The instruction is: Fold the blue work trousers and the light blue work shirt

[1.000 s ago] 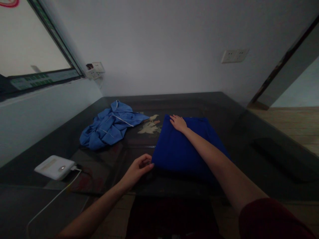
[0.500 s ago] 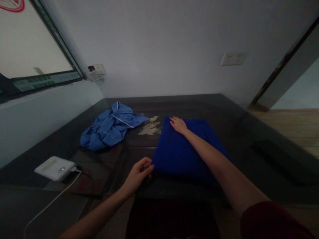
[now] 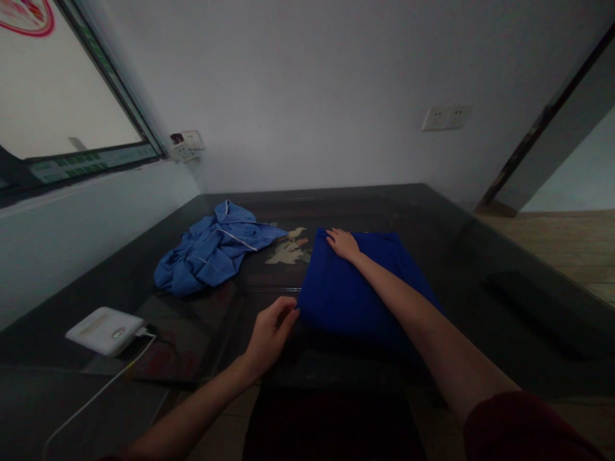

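Note:
A deep-blue folded cloth (image 3: 331,294), perhaps a garment, lies on the dark table in front of me. At its near left corner, the thumb and forefinger of my left hand (image 3: 270,330) pinch the edge. My right hand (image 3: 343,243) rests flat, fingers stretched out, on the cloth's far left part, and its forearm crosses over the fabric. Left of the cloth, a crumpled lighter-blue garment (image 3: 211,250) with white piping is heaped, touched by neither hand.
A white box-like device (image 3: 106,330) with a white cable (image 3: 96,397) sits at the table's left. On the right lies a dark flat object (image 3: 538,314). The glossy dark table (image 3: 269,198) meets the wall, which carries sockets (image 3: 446,118). A window (image 3: 72,83) is at the left.
My left hand has moved slightly forward and right, and the cloth's near left corner has shifted with it. My right hand stays flat on the cloth. The view has tilted a little.

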Tool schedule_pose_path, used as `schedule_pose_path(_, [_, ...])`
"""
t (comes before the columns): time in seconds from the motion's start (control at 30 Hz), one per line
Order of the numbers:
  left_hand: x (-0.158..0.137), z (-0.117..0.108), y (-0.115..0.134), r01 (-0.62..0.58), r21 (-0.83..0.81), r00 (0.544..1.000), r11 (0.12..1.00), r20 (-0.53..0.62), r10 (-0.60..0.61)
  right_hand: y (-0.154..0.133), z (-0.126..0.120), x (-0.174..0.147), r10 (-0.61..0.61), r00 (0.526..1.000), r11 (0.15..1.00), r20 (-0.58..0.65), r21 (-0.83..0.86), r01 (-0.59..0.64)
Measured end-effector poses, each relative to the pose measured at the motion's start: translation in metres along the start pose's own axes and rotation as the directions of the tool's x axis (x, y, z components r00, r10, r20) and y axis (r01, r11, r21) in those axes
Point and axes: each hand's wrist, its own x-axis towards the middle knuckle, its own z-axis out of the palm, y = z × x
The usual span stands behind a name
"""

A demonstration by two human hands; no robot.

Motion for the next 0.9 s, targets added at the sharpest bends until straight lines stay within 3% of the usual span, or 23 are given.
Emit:
schedule_pose_path(0.1, [0.001,-0.001,-0.006,-0.147,0.175,0.989,0.974,0.011,0.147,-0.001,0.0,0.0,0.001,1.0,1.0,-0.005,0.0,-0.001])
schedule_pose_path(0.23, [-0.002,-0.002,-0.008,-0.142,0.193,0.99,0.971,0.001,0.144,-0.001,0.0,0.0,0.006,1.0,1.0,-0.009,-0.002,-0.006])
schedule_pose_path(0.37, [-0.005,0.002,-0.004,-0.006,-0.018,0.999,1.0,0.033,0.007,-0.001,0.0,-0.001,0.004,1.0,1.0,-0.017,-0.001,-0.004])
schedule_pose_path(0.53, [-0.004,0.004,-0.005,0.196,-0.326,0.97,0.925,0.205,-0.134,-0.001,0.0,-0.001,0.007,1.0,1.0,-0.02,0.0,-0.007])
schedule_pose_path(0.73, [-0.01,-0.006,-0.016,0.443,-0.34,0.874,0.83,0.372,-0.314,0.0,0.001,-0.001,0.006,1.0,1.0,-0.021,0.006,-0.006])
schedule_pose_path(0.9, [-0.012,-0.012,-0.012,0.536,-0.331,0.814,0.777,0.448,-0.37,0.001,0.001,-0.001,0.006,1.0,1.0,-0.017,0.008,-0.006])
